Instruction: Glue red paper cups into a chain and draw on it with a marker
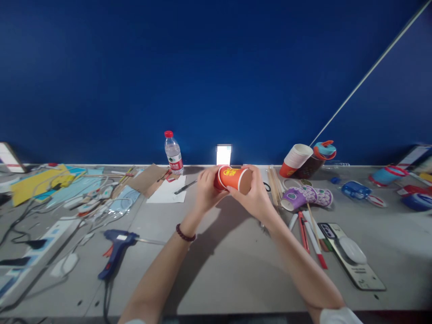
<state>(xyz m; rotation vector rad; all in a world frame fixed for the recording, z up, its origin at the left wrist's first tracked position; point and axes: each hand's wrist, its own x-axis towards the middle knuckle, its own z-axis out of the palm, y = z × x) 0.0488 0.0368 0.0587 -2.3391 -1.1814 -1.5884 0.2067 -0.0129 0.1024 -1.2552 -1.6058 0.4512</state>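
1. Orange paper cup with yellow lettering (232, 174) is held sideways between both hands, above the grey tabletop (243, 279).
2. Left hand (206, 188) is clamped on the cup's left end, fingers curled around it.
3. Right hand (254, 193) is clamped on its right end.
4. Clear plastic bottle with a red cap (173, 150) stands behind, leftward; a blue glue gun (117, 251) lies nearer, also leftward.
5. Stacked orange-and-white paper cups (295, 159) are rightward, near the blue wall (216, 72).

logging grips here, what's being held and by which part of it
An orange paper cup, held sideways by its two ends: left hand at the left end, right hand at the right.
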